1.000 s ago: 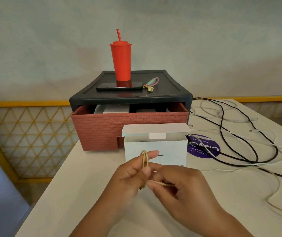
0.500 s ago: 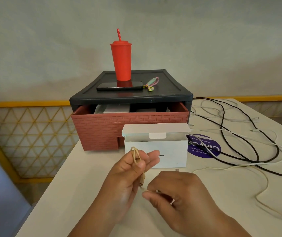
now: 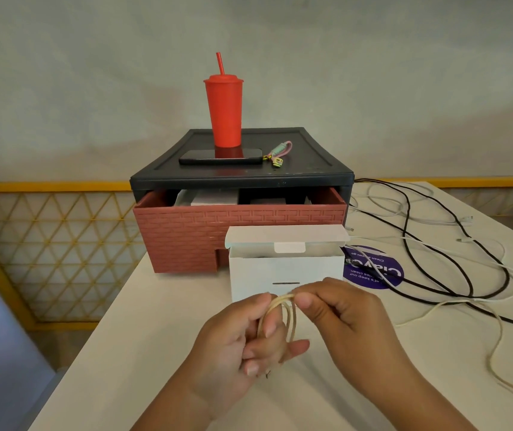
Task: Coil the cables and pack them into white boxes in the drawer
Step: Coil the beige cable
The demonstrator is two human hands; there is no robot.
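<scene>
Rising from lower down, the right hand (image 3: pixel 342 315) now pinches the thin beige cable (image 3: pixel 292 321) atop the loops that the left hand (image 3: pixel 239 346) grips. One more loop is made. The open white cardboard box (image 3: pixel 280 272) waits just behind, touching the brick-red plastic drawer (image 3: pixel 186 231).

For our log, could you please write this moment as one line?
left hand: holds beige cable coil; right hand: pinches coil top; white box: open

A drawer unit (image 3: pixel 311 169) is being carried at the tabletop's (image 3: pixel 155 337) far edge, a cup (image 3: pixel 224 113) and a phone (image 3: pixel 196 157) being borne on it. An open box (image 3: pixel 261 275) is being kept just before its drawer (image 3: pixel 180 237); loose cables (image 3: pixel 469 296) are being spread toward the right edge.
</scene>
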